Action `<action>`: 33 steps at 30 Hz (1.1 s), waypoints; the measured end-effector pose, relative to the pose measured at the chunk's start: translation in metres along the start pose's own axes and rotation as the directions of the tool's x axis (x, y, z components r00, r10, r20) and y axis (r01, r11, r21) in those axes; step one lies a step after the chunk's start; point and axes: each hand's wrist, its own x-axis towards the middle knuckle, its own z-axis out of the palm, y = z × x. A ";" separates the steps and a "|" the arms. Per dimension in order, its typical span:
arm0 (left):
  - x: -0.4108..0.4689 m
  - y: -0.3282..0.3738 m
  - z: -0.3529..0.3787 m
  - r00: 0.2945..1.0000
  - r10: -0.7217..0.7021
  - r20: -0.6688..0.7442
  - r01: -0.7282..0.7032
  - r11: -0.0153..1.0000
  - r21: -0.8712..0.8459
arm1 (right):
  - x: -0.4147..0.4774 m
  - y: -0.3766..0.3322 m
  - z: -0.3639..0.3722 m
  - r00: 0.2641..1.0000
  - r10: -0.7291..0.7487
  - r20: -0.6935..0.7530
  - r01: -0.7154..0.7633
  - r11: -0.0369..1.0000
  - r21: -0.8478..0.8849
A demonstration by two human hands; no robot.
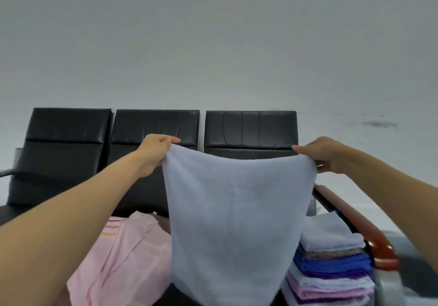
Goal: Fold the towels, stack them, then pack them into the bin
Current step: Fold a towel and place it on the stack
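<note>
- Bare forearms are reaching in from 7 and 4 o'clock, converging toward mid-frame.
- At 10 o'clock of the cloth, the left hand [154,154] is pinching one upper corner of the pale blue towel [232,211].
- At 2 o'clock, the right hand [324,156] is pinching the opposite upper corner; the top edge is sagging slightly between the two hands.
- Below both hands, the pale blue towel is hanging unfolded, tapering toward 6 o'clock.
- At 7 o'clock of it, a pink towel [118,253] is lying loose on the seat.
- At 4 o'clock, a stack of folded towels [331,265] is sitting just beside a red-brown armrest [379,251].
- At 12 o'clock, black bench seats [154,125] are standing behind.
</note>
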 end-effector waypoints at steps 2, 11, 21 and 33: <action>-0.001 0.002 -0.008 1.000 0.000 -0.004 0.000 0.999 0.037 | -0.003 -0.006 -0.004 0.998 -0.038 0.055 0.031 0.993 0.114; -0.009 0.010 -0.034 0.960 -0.244 0.139 0.209 0.951 0.229 | -0.022 -0.021 -0.014 0.935 -0.147 0.322 0.113 0.986 0.123; -0.009 0.014 -0.045 0.850 -0.291 0.440 0.180 0.944 0.277 | -0.018 -0.021 0.004 0.950 -0.122 0.286 0.252 0.840 -0.480; -0.013 0.010 -0.039 0.890 -0.352 0.289 0.232 0.897 0.377 | -0.019 -0.019 -0.005 0.941 -0.025 0.339 0.078 0.986 -0.145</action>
